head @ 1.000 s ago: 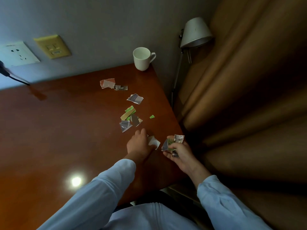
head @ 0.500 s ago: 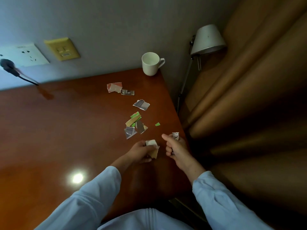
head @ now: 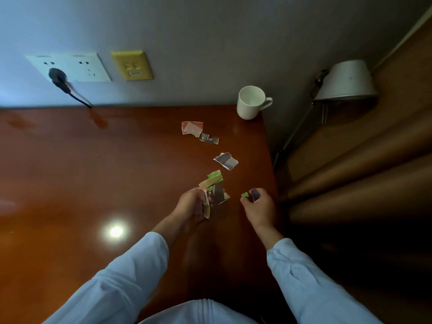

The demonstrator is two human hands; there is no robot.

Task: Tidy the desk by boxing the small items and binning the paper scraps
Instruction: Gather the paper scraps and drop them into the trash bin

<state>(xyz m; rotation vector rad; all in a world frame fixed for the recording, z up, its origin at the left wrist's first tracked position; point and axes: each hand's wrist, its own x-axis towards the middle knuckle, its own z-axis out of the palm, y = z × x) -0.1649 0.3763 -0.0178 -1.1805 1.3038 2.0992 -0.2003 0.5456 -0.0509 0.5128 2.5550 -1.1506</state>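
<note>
Torn paper scraps lie along the right side of the brown desk [head: 93, 183]. My left hand [head: 194, 205] grips a few scraps [head: 207, 206], beside a green and tan pile [head: 214, 180] and a grey scrap [head: 219, 195]. My right hand [head: 259, 206] holds a bunch of scraps [head: 254, 194] in curled fingers, right by a tiny green scrap [head: 245, 195]. Farther back lie a grey-white scrap [head: 225, 160], a red scrap [head: 192, 127] and a small grey one [head: 209, 138].
A white mug [head: 250, 102] stands at the desk's back right corner. A lamp [head: 346, 81] hangs beyond the right edge, in front of brown curtains [head: 362, 171]. Wall sockets [head: 70, 66] with a black plug [head: 57, 76] sit behind the desk.
My left hand lifted a scraps off the desk and moved forward to the pile. My right hand closed round its scraps and moved forward beside the tiny green scrap. The camera tilted up.
</note>
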